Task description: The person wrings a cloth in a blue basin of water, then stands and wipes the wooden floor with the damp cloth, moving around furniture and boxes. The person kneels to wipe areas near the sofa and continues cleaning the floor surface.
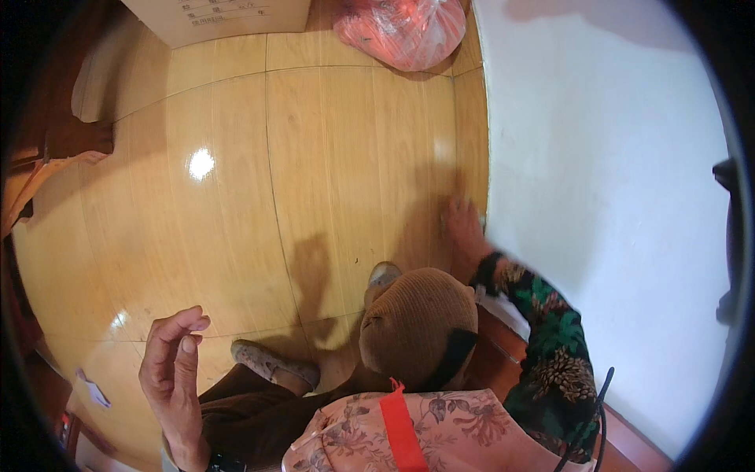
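Note:
My left hand (174,377) is raised at the lower left with its fingers curled, thumb and fingertips a little apart and nothing between them. On the right, my right hand (466,227) reaches down to the foot of the white wall (590,177), by the wood-look tiled skirting (470,147); it is blurred, and whether it holds something small is not clear. My brown trousered knee (419,330) rises between the hands. Below it lies a pink floral apron (460,419) with a red strip (404,430) on it.
A cardboard box (236,23) with writing stands at the top, beside a tied plastic bag of red things (407,32). Dark wooden furniture (76,138) juts in from the left. A small pale scrap (94,390) lies on the wood-look tile floor (342,177). My shoes (271,360) rest on the floor.

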Tool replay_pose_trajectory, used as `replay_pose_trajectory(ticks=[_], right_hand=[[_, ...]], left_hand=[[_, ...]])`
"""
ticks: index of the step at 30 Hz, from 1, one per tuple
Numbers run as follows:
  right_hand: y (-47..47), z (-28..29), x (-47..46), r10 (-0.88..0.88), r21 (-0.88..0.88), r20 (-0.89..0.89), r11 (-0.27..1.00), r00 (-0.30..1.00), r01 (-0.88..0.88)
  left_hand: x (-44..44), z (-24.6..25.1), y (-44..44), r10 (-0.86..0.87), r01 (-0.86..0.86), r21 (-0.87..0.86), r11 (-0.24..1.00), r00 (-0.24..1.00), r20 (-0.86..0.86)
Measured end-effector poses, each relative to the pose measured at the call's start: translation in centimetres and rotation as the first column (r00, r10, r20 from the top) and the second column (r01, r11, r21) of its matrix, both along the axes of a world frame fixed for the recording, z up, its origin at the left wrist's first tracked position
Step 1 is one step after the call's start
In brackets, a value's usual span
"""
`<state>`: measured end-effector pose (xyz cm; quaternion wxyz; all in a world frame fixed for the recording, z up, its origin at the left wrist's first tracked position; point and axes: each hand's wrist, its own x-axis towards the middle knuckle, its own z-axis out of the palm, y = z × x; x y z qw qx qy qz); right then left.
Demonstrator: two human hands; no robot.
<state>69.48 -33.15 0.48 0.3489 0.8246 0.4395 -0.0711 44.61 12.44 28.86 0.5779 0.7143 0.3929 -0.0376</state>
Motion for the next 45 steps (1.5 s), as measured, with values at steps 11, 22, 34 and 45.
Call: replay_pose_trajectory(ticks=[11, 22, 34, 45], right_hand=[[5.8, -3.4, 15.3, 0.104, 0.192, 0.452, 0.958, 0.886, -0.211], [-5.1, -2.4, -5.2, -0.069, 0.016, -0.175, 0.997, 0.982, 0.073], [1.9, -4.5, 3.8, -0.104, 0.075, 0.296, 0.994, 0.95, 0.085], [1.3, -0.9, 4.2, -0.38, 0.691, -0.336, 0.522, 0.862, 0.499]], left_hand=[[-0.7, 0.6, -0.6, -0.024, 0.023, -0.025, 0.999, 0.999, -0.035], [-0.9, -1.5, 0.4, -0.075, 0.06, -0.098, 0.993, 0.986, -0.15], [-2.5, -0.2, -0.5, -0.073, 0.073, 0.004, 0.997, 0.994, -0.08], [-1.4, -1.1, -1.2, -0.114, 0.105, -0.075, 0.992, 0.986, -0.119]])
